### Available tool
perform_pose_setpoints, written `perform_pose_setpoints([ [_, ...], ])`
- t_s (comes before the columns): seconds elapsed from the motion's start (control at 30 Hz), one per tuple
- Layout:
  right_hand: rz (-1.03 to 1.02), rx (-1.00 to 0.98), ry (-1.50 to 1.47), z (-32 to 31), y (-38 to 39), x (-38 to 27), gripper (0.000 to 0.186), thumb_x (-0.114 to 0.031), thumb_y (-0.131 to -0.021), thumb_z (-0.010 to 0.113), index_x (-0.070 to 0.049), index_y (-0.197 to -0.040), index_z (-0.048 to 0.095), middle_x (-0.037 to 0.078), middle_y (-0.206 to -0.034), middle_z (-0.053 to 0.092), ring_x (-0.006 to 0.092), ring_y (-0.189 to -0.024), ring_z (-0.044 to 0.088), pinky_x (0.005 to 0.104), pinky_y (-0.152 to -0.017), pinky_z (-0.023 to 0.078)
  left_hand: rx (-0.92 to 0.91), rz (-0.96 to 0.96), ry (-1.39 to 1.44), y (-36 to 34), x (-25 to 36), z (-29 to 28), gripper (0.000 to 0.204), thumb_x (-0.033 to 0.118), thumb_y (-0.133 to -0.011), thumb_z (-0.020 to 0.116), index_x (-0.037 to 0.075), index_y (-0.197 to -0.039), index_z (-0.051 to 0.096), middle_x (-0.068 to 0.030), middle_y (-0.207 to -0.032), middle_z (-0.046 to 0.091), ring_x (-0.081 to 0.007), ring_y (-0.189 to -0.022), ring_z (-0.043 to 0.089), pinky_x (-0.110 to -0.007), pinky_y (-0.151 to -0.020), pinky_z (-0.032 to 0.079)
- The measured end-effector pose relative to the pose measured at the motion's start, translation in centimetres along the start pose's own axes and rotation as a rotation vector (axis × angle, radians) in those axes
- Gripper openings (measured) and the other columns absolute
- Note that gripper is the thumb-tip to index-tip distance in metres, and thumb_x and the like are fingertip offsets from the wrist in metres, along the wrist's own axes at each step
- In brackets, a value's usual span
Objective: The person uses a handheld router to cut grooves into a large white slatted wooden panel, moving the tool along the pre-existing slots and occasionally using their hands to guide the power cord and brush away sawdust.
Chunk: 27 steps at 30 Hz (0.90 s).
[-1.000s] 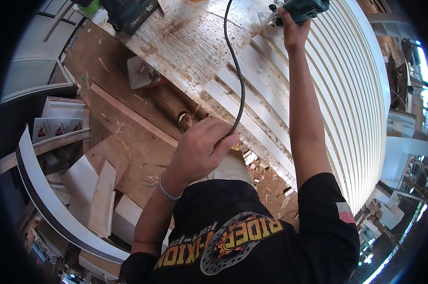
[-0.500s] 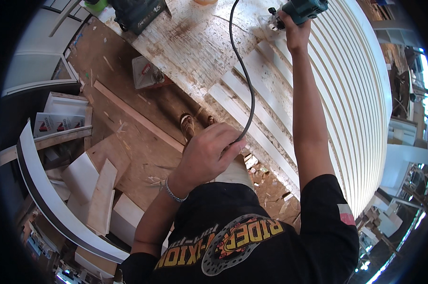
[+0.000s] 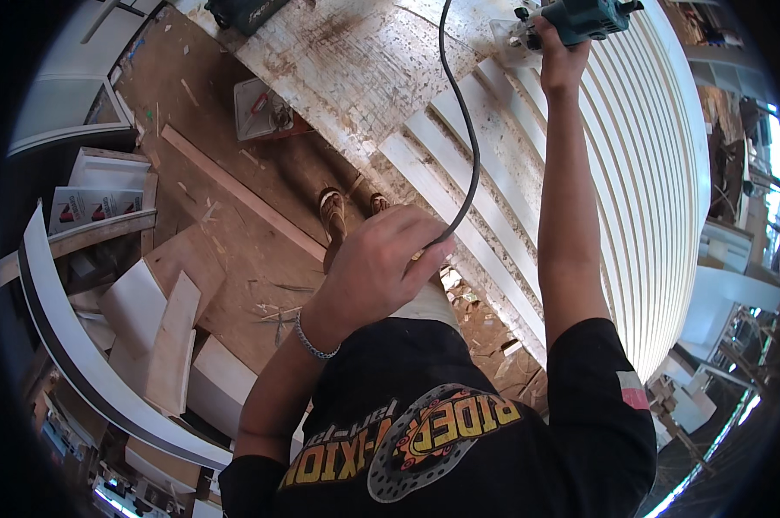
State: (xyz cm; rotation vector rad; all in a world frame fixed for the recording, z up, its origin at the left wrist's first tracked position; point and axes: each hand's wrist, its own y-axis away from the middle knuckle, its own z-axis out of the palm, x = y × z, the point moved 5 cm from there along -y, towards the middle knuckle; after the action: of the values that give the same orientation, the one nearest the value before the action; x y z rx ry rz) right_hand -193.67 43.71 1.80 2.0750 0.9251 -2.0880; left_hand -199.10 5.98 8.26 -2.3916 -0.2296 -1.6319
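My right hand (image 3: 565, 60) grips a teal handheld router (image 3: 595, 22) with a clear base (image 3: 512, 49) at the top right, over a long row of pale slats (image 3: 636, 198) on a worn white workbench (image 3: 295, 73). A black power cord (image 3: 466, 121) curves down the middle of the view. My left hand (image 3: 381, 255) is closed on this cord, low in front of my body and left of the bench's edge.
A dark tool case (image 3: 239, 13) lies on the bench, and a plastic container (image 3: 261, 110) sits below it. My feet (image 3: 331, 207) are on a debris-strewn floor. Offcuts and boards (image 3: 170, 345) are piled at left beside a curved white panel (image 3: 105, 406) and a long plank (image 3: 235, 192).
The router and my right hand have shifted right. My left hand, still on the cord, has moved slightly right, and the cord's curve has shifted right too.
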Motion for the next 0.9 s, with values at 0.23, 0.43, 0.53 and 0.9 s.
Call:
perform_pose_setpoints([
  [0.23, 0.07, 0.03, 0.021, 0.0, -0.2, 0.6, 0.023, -0.014, -0.088, 0.07, -0.005, -0.108, 0.062, 0.003, -0.089, 0.066, 0.0132, -0.077, 0.061, 0.0297, -0.067, 0.05, 0.004, -0.027, 0.031, 0.0, 0.0, 0.1, 0.011, 0.01, -0.096, 0.07, -0.001, -0.096, 0.067, -0.0156, -0.09, 0.066, -0.0334, -0.085, 0.065, -0.042, -0.077, 0.052],
  [0.43, 0.148, 0.107, -0.007, 0.2, -0.2, 1.4, 0.022, -0.011, -0.089, 0.07, -0.005, -0.109, 0.063, 0.005, -0.091, 0.068, 0.0143, -0.075, 0.064, 0.0296, -0.064, 0.052, -0.009, -0.012, 0.029, -0.1, 0.4, 0.3, 0.011, 0.01, -0.096, 0.07, -0.001, -0.097, 0.068, -0.0148, -0.091, 0.067, -0.0328, -0.085, 0.066, -0.042, -0.077, 0.052],
  [0.53, 0.116, 0.096, 0.003, -0.5, 0.0, 1.5, 0.023, -0.011, -0.089, 0.071, -0.005, -0.109, 0.063, 0.005, -0.091, 0.069, 0.0143, -0.075, 0.064, 0.0295, -0.064, 0.052, -0.009, -0.009, 0.03, 0.1, 0.4, 0.3, 0.012, 0.01, -0.096, 0.07, -0.001, -0.097, 0.069, -0.0147, -0.091, 0.067, -0.0329, -0.085, 0.066, -0.042, -0.077, 0.053],
  [0.9, 0.053, 0.067, -0.026, -0.5, -0.1, 1.0, 0.027, -0.015, -0.088, 0.073, -0.005, -0.11, 0.061, 0.004, -0.091, 0.067, 0.0132, -0.075, 0.062, 0.0292, -0.066, 0.051, -0.002, -0.014, 0.026, 0.4, 0.2, 0.0, 0.011, 0.009, -0.096, 0.07, -0.002, -0.097, 0.069, -0.0156, -0.094, 0.068, -0.0333, -0.088, 0.068, -0.042, -0.08, 0.054],
])
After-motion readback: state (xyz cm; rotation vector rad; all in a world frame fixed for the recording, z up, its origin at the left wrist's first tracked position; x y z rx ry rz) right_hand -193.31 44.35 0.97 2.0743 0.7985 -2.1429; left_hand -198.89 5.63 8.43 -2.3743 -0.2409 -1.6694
